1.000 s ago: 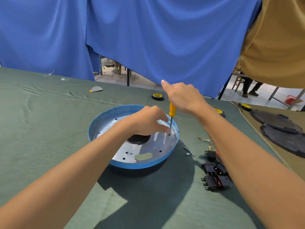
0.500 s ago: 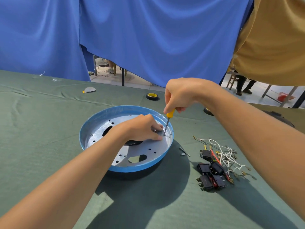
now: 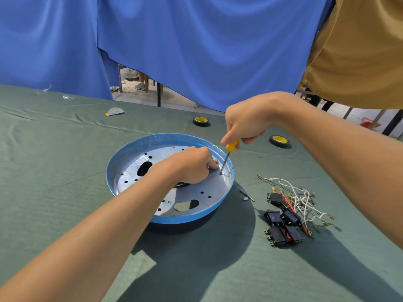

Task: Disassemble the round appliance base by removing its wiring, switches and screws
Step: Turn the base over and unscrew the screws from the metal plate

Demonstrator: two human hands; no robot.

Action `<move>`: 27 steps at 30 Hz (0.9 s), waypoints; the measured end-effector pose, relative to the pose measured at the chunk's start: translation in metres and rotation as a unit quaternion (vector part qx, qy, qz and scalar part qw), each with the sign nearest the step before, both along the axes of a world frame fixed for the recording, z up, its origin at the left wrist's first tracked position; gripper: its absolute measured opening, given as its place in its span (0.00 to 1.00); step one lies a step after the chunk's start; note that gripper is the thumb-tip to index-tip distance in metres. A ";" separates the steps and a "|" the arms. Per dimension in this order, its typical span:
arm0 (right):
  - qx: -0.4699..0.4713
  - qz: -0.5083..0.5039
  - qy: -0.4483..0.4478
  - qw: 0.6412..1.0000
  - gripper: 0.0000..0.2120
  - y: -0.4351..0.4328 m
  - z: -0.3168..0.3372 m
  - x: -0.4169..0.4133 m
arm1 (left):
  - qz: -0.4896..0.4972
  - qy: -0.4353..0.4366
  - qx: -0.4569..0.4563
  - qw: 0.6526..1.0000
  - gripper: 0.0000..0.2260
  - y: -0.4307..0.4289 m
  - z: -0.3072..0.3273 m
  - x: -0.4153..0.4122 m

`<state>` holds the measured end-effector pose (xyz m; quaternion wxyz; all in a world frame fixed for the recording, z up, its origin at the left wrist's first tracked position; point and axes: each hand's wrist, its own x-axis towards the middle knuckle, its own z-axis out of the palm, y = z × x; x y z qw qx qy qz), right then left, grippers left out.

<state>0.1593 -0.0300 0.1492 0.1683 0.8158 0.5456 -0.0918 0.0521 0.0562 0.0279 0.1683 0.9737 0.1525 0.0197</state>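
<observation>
A yellow-handled screwdriver [image 3: 231,147] was held by the right grip [image 3: 246,125], its tip set on a screw [image 3: 220,173] inside the round blue base [image 3: 135,150]. The left grip [image 3: 189,165] was rested, fingers curled, on the metal plate beside the tip. Black switches [image 3: 281,225] and wires [image 3: 302,198] were laid on the bench [image 3: 65,171] nearby.

tape roll [image 3: 200,121], 2nd roll [image 3: 279,140] on grn cloth [image 3: 54,171]; blue curtain [image 3: 196,51]

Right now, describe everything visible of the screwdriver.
The screwdriver has a yellow plastic-looking handle and a thin bare metal shaft. The right hand grips the handle from above, hiding most of it. It tilts slightly, with its tip on a screw near the right edge of the silver plate in the round base.
</observation>
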 end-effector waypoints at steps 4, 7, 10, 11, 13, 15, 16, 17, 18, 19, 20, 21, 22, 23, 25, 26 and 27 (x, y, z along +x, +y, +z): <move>0.013 0.078 -0.037 0.996 0.16 0.002 -0.002 -0.008 | -0.001 0.002 -0.003 1.000 0.22 0.001 0.000 -0.001; 0.007 0.106 -0.040 0.994 0.11 -0.002 0.001 -0.008 | 0.000 0.001 -0.002 1.000 0.21 0.002 -0.002 0.000; 0.019 0.109 -0.021 0.994 0.02 -0.007 0.004 -0.004 | 0.002 -0.001 -0.002 1.000 0.19 0.001 -0.003 0.001; 0.028 0.112 -0.015 0.993 0.03 -0.007 0.005 -0.004 | 0.004 -0.003 -0.004 1.000 0.19 0.001 -0.002 0.001; 0.038 0.118 0.010 0.992 0.07 -0.007 0.005 -0.003 | 0.003 -0.003 -0.008 1.000 0.19 0.000 -0.001 0.000; 0.025 0.122 0.037 0.992 0.07 -0.006 0.004 -0.003 | 0.004 0.000 -0.009 1.000 0.19 -0.001 0.000 -0.001; 0.020 0.117 0.042 0.992 0.05 -0.005 0.003 -0.003 | 0.005 0.000 -0.010 1.000 0.19 -0.001 0.000 -0.001; 0.017 0.107 0.038 0.993 0.05 -0.005 0.001 -0.004 | 0.006 -0.001 -0.011 1.000 0.19 -0.001 0.000 -0.002; 0.011 0.091 0.022 0.996 0.13 -0.004 0.001 -0.004 | 0.006 -0.002 -0.013 1.000 0.19 -0.002 0.000 -0.002; 0.008 0.069 0.001 0.998 0.22 -0.003 0.001 -0.004 | 0.006 -0.003 -0.015 1.000 0.19 -0.002 0.000 -0.002; 0.008 0.044 -0.012 0.999 0.28 -0.002 0.002 -0.005 | 0.006 -0.003 -0.016 1.000 0.19 -0.002 0.000 -0.002; 0.009 0.033 -0.020 0.999 0.29 -0.001 0.001 -0.006 | 0.006 -0.004 -0.016 1.000 0.19 -0.002 0.000 -0.002; 0.006 0.031 -0.027 0.999 0.27 0.001 0.001 -0.008 | 0.007 -0.004 -0.015 1.000 0.19 -0.002 0.000 -0.002; 0.006 0.034 -0.033 0.999 0.24 0.002 0.000 -0.009 | 0.008 -0.004 -0.015 1.000 0.19 -0.002 -0.001 -0.002; 0.015 0.045 -0.040 0.998 0.20 0.002 -0.001 -0.009 | 0.009 -0.003 -0.016 1.000 0.19 -0.002 -0.001 -0.001; 0.023 0.051 -0.042 0.998 0.19 0.001 -0.001 -0.009 | 0.009 -0.002 -0.016 1.000 0.19 -0.002 -0.001 -0.001; 0.028 0.060 -0.045 0.997 0.18 0.000 0.000 -0.008 | 0.011 -0.002 -0.018 1.000 0.18 -0.002 -0.001 -0.001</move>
